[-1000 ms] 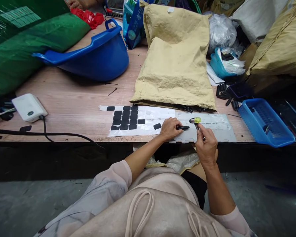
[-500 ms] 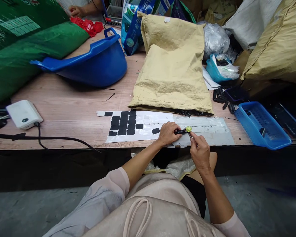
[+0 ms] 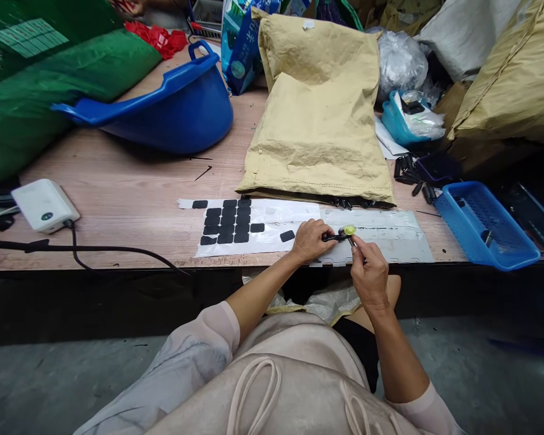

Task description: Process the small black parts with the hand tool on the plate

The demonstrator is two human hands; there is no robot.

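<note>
My left hand (image 3: 312, 239) rests on the grey board (image 3: 401, 241) at the table's front edge. Its fingers are closed on a small black part (image 3: 336, 237), mostly hidden by the hand and too small to name. My right hand (image 3: 370, 272) grips the thin handle of a small hammer (image 3: 349, 230) with a yellow-green face. The hammer's head is at the tip of the black part; I cannot tell whether they touch. Left of my hands, a white sheet (image 3: 272, 241) carries several black rounded stickers (image 3: 227, 220), with one tilted sticker (image 3: 287, 236) nearest my left hand.
A tan sack (image 3: 320, 127) lies beyond the board, small black pieces (image 3: 342, 203) at its mouth. A blue basket (image 3: 487, 226) stands right, a blue basin (image 3: 163, 109) back left. A white box (image 3: 45, 205) with a black cable (image 3: 118, 248) sits left. Another person's hand (image 3: 138, 7) shows far back.
The hammer's head has tilted and moved slightly up and right relative to my left hand. Both hands keep their holds, and the whole view has shifted a little.
</note>
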